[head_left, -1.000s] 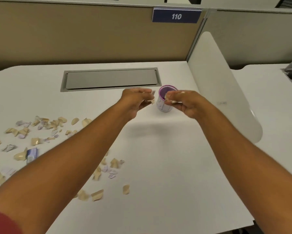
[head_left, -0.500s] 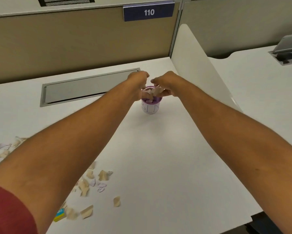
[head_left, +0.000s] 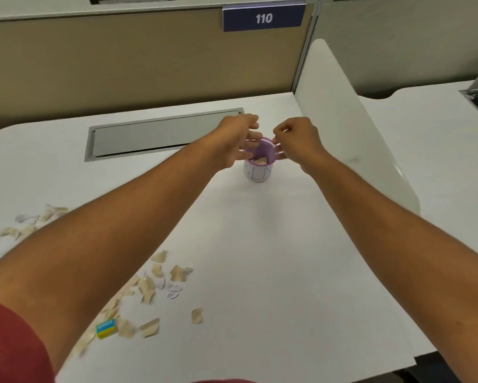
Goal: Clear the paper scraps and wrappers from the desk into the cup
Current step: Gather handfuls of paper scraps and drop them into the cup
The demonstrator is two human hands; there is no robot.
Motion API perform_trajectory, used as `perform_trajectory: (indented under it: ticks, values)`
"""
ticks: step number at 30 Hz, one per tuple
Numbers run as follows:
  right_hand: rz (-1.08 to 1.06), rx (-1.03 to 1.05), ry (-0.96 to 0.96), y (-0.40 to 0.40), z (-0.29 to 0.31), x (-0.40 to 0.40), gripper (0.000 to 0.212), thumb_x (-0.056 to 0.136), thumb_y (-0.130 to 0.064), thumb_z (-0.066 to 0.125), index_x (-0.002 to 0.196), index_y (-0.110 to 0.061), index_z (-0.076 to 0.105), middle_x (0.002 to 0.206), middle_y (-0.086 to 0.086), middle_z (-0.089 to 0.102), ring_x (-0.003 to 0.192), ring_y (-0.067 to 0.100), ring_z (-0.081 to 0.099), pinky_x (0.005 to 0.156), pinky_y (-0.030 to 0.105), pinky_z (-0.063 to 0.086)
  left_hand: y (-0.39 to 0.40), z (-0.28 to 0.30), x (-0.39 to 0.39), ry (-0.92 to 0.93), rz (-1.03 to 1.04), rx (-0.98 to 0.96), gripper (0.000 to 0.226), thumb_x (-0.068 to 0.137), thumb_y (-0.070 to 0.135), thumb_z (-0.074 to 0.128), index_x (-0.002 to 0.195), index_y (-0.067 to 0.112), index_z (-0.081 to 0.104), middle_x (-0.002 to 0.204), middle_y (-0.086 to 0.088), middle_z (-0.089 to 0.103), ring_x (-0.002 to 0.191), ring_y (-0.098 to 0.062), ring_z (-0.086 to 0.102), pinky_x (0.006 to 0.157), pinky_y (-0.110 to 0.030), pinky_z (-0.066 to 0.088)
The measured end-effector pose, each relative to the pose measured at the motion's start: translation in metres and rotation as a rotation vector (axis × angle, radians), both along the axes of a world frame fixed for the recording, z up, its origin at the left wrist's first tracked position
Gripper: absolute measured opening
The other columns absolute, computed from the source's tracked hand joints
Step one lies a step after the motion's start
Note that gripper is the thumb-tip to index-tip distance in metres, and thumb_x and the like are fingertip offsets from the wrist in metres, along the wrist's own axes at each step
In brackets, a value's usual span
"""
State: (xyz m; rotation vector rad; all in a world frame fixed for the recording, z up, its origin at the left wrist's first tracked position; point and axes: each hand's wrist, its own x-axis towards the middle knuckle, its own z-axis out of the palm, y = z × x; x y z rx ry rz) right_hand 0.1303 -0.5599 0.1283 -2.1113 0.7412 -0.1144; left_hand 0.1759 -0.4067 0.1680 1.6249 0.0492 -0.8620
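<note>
The small white paper cup with a purple inside (head_left: 258,168) stands on the white counter (head_left: 273,258) between both hands: left hand (head_left: 239,140) spread loose, right hand (head_left: 294,139) loosely curled, holding nothing; torn tan paper scraps (head_left: 149,288) lie well apart.

Both hands (head_left: 268,139) have released their scraps (head_left: 261,161) into the cup (head_left: 257,172).

My white worktop (head_left: 259,244) carries a small white cup (head_left: 257,172) with a purple inside, standing upright toward the far side. Tan and pale paper scraps (head_left: 160,283) lie scattered across its near left part, with a small blue-and-yellow wrapper (head_left: 106,328) among them. A grey hatch cover (head_left: 160,135) sits flush along the back.
</note>
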Motion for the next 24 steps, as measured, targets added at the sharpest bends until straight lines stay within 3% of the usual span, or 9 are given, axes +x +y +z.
perform_trajectory:
  ticks: [3, 6, 8, 11, 14, 16, 19, 21, 24]
  values:
    - [0.161, 0.031, -0.074, 0.031, -0.015, -0.052, 0.016, 0.089, -0.008, 0.065, 0.096, -0.019, 0.074, 0.094, 0.006, 0.074, 0.073, 0.030, 0.075, 0.060, 0.044, 0.065, 0.052, -0.010, -0.020, -0.212, -0.108, 0.056, 0.026, 0.101, 0.023, 0.065, 0.121, 0.009, 0.072, 0.113, -0.012, 0.078, 0.098, -0.021, 0.072, 0.091, -0.040, 0.059]
    - [0.349, 0.076, 0.007, 0.068, -0.039, -0.112, 0.013, 0.089, -0.009, 0.069, 0.099, -0.016, 0.074, 0.092, 0.002, 0.073, 0.067, 0.033, 0.074, 0.057, 0.044, 0.064, 0.122, -0.028, -0.051, -0.348, -0.250, 0.200, 0.022, 0.095, 0.016, 0.076, 0.117, 0.014, 0.075, 0.109, -0.005, 0.079, 0.095, -0.015, 0.073, 0.083, -0.035, 0.059]
    - [0.447, 0.102, 0.126, 0.092, -0.057, -0.147, 0.018, 0.086, -0.011, 0.077, 0.103, -0.016, 0.073, 0.100, 0.003, 0.073, 0.067, 0.031, 0.074, 0.060, 0.046, 0.064, 0.169, -0.043, -0.074, -0.326, -0.282, 0.257, 0.028, 0.090, 0.010, 0.081, 0.116, 0.017, 0.075, 0.110, -0.003, 0.078, 0.096, -0.014, 0.076, 0.083, -0.032, 0.062]
    - [0.559, 0.103, 0.282, 0.128, -0.078, -0.188, 0.045, 0.076, -0.022, 0.089, 0.117, -0.020, 0.069, 0.116, 0.002, 0.067, 0.073, 0.025, 0.069, 0.073, 0.037, 0.061, 0.234, -0.064, -0.108, -0.255, -0.232, 0.299, 0.033, 0.084, 0.007, 0.086, 0.112, 0.023, 0.076, 0.113, 0.002, 0.078, 0.098, -0.017, 0.078, 0.086, -0.036, 0.064]
    - [0.661, 0.079, 0.364, 0.164, -0.094, -0.216, 0.082, 0.065, -0.035, 0.095, 0.136, -0.030, 0.054, 0.124, -0.003, 0.051, 0.078, 0.010, 0.063, 0.070, 0.015, 0.047, 0.283, -0.081, -0.140, -0.322, -0.213, 0.498, 0.040, 0.076, 0.023, 0.094, 0.107, 0.039, 0.074, 0.124, 0.012, 0.071, 0.106, -0.011, 0.069, 0.086, -0.033, 0.059]
    - [0.689, 0.081, 0.359, 0.188, -0.104, -0.225, 0.099, 0.062, -0.034, 0.097, 0.145, -0.031, 0.044, 0.125, -0.004, 0.041, 0.081, 0.007, 0.060, 0.066, 0.008, 0.043, 0.305, -0.094, -0.158, -0.386, -0.234, 0.638, 0.055, 0.072, 0.031, 0.096, 0.118, 0.043, 0.068, 0.137, 0.009, 0.059, 0.122, -0.017, 0.056, 0.094, -0.030, 0.049]
    - [0.658, 0.053, 0.292, 0.225, -0.116, -0.225, 0.108, 0.063, -0.024, 0.096, 0.152, -0.033, 0.035, 0.122, -0.005, 0.036, 0.080, 0.007, 0.059, 0.069, 0.012, 0.044, 0.326, -0.109, -0.174, -0.397, -0.298, 0.831, 0.085, 0.070, 0.040, 0.095, 0.144, 0.038, 0.055, 0.158, 0.001, 0.037, 0.142, -0.033, 0.031, 0.109, -0.040, 0.037]
    - [0.615, 0.043, 0.232, 0.247, -0.120, -0.220, 0.106, 0.065, -0.017, 0.093, 0.152, -0.033, 0.034, 0.120, -0.004, 0.038, 0.079, 0.010, 0.059, 0.075, 0.020, 0.049, 0.333, -0.119, -0.179, -0.375, -0.284, 0.896, 0.091, 0.074, 0.041, 0.093, 0.153, 0.036, 0.048, 0.162, -0.002, 0.033, 0.142, -0.037, 0.030, 0.113, -0.043, 0.037]
    - [0.546, 0.056, 0.151, 0.273, -0.122, -0.205, 0.089, 0.068, -0.010, 0.089, 0.142, -0.029, 0.045, 0.117, -0.003, 0.041, 0.077, 0.011, 0.059, 0.077, 0.025, 0.050, 0.338, -0.132, -0.180, -0.397, -0.229, 0.866, 0.081, 0.084, 0.025, 0.086, 0.155, 0.030, 0.047, 0.157, -0.006, 0.039, 0.139, -0.035, 0.040, 0.112, -0.041, 0.040]
